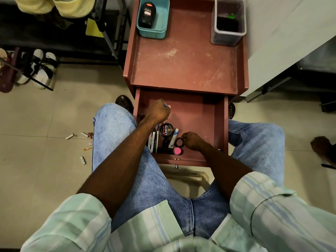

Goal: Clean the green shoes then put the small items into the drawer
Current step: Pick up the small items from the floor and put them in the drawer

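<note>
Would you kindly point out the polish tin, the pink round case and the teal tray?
polish tin point(165, 130), head view, middle of lid.
pink round case point(177, 151), head view, pink face.
teal tray point(162, 17), head view, right wall.

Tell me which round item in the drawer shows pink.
The pink-topped pot, nearest the drawer front. The Cherry polish tin is black and red; the black ring sits by the right hand.

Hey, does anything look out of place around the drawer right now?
Yes. Several small items, battery-like sticks, lie scattered on the floor tiles left of the open drawer, rather than inside it.
</note>
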A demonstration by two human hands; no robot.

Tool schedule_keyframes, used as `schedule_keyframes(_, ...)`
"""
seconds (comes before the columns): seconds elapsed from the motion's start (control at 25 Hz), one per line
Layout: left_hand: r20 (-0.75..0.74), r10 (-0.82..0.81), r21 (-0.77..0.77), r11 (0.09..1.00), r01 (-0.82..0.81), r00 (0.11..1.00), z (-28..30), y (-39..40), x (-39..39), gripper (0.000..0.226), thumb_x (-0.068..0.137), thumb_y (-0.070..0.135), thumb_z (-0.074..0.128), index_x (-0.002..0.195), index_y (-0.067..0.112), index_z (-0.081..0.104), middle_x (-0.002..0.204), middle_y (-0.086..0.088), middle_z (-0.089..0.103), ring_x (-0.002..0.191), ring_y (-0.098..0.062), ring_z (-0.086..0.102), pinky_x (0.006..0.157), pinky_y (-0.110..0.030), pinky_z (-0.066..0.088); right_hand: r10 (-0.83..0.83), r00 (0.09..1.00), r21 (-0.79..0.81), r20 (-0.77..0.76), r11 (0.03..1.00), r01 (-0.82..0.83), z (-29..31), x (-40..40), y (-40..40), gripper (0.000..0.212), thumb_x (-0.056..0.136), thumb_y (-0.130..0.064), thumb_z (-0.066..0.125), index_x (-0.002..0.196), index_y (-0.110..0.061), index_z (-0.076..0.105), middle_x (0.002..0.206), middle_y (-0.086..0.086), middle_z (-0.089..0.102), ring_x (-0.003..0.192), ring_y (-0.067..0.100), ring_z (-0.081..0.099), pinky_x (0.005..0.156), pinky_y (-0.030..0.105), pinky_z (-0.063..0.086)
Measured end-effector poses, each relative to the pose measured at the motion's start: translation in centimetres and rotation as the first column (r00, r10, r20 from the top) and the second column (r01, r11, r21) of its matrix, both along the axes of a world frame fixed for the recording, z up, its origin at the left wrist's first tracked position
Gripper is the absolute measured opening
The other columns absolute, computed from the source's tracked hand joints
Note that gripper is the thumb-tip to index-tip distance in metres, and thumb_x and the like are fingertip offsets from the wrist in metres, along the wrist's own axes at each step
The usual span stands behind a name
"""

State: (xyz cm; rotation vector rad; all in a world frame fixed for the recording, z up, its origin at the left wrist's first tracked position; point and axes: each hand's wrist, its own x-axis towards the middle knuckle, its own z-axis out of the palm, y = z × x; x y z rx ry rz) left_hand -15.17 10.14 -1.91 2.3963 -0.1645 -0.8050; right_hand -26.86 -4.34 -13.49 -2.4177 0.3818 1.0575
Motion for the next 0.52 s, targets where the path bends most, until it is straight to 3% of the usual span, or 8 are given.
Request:
schedule_keyframes(0.08, -0.016, 0.010, -0.006, 1.000, -0.010, 1.000, 0.0, 0.1, -0.1, 0.015, 0.096, 0.027, 0.049, 0.097, 0.013, 0.055, 0.085, -0.007, 0.071, 0.073, -0.028, 0.069, 0.074, -0.049, 0.058, -0.019, 1.000, 0.026, 0.007, 0.999, 0.019, 0.3, -0.1, -0.3, 0.040, 0.096, -0.007, 0.047, 0.135, -0.001, 0.052, 0.138, 0.017, 0.054, 0.119, 0.031, 0.054, 0.096, 0.032, 0.044)
schedule_keyframes(0.16, -0.021, 0.012, -0.008, 1.000, -0.012, 1.000, 0.1, 0.0, -0.2, 0.015, 0.096, 0.024, 0.049, 0.098, 0.011, 0.056, 0.085, -0.008, 0.072, 0.070, -0.026, 0.068, 0.075, -0.047, 0.058, -0.035, 0.999, 0.016, 0.021, 0.999, 0.034, 0.8, -0.5, -0.2, 0.042, 0.097, -0.008, 0.048, 0.138, 0.000, 0.047, 0.140, 0.018, 0.052, 0.122, 0.032, 0.052, 0.098, 0.033, 0.044)
schedule_keyframes(0.28, -0.032, 0.053, -0.025, 0.998, -0.054, 0.998, 0.3, 0.1, -0.1, 0.015, 0.091, 0.018, 0.058, 0.084, 0.006, 0.062, 0.079, -0.008, 0.068, 0.071, -0.024, 0.064, 0.070, -0.034, 0.054, -0.090, 0.993, -0.024, 0.079, 0.995, 0.092, 1.1, -0.3, -0.3, 0.032, 0.092, -0.008, 0.054, 0.122, 0.000, 0.058, 0.124, 0.020, 0.061, 0.110, 0.033, 0.058, 0.093, 0.038, 0.050)
schedule_keyframes(0.36, -0.105, 0.148, -0.086, 0.984, -0.158, 0.983, 0.5, 0.2, 0.1, 0.020, 0.087, 0.012, 0.066, 0.068, 0.008, 0.061, 0.068, -0.005, 0.061, 0.061, -0.016, 0.056, 0.058, -0.024, 0.045, -0.237, 0.957, 0.067, 0.167, 0.971, 0.229, 2.0, 1.0, -0.2, 0.020, 0.087, -0.007, 0.056, 0.102, -0.002, 0.069, 0.100, 0.017, 0.068, 0.090, 0.032, 0.064, 0.082, 0.041, 0.054)
schedule_keyframes(0.4, -0.153, 0.206, -0.119, 0.967, -0.225, 0.967, 0.6, 0.2, 0.2, 0.021, 0.085, 0.009, 0.069, 0.066, 0.009, 0.061, 0.068, -0.004, 0.061, 0.058, -0.013, 0.054, 0.056, -0.023, 0.044, -0.414, 0.897, 0.202, 0.154, 0.902, 0.381, 2.9, 1.9, -0.2, 0.014, 0.087, -0.007, 0.057, 0.091, -0.005, 0.071, 0.084, 0.013, 0.069, 0.076, 0.029, 0.063, 0.072, 0.040, 0.055)
schedule_keyframes(0.44, -0.200, 0.253, -0.142, 0.948, -0.284, 0.947, 0.7, 0.3, 0.3, 0.017, 0.084, 0.007, 0.070, 0.068, 0.008, 0.063, 0.069, -0.006, 0.063, 0.057, -0.013, 0.054, 0.056, -0.024, 0.046, -0.586, 0.806, 0.354, 0.085, 0.774, 0.525, 4.3, 2.7, -0.1, 0.012, 0.087, -0.007, 0.059, 0.084, -0.009, 0.071, 0.073, 0.010, 0.067, 0.065, 0.025, 0.060, 0.063, 0.035, 0.052)
schedule_keyframes(0.52, -0.266, 0.289, -0.161, 0.927, -0.339, 0.919, 0.8, 0.3, 0.4, 0.008, 0.087, 0.004, 0.065, 0.080, 0.003, 0.068, 0.072, -0.009, 0.065, 0.057, -0.015, 0.056, 0.055, -0.027, 0.047, -0.733, 0.677, 0.599, -0.074, 0.510, 0.618, 7.2, 4.3, 0.1, 0.011, 0.088, -0.003, 0.061, 0.087, -0.008, 0.071, 0.071, 0.007, 0.067, 0.059, 0.017, 0.058, 0.054, 0.025, 0.049)
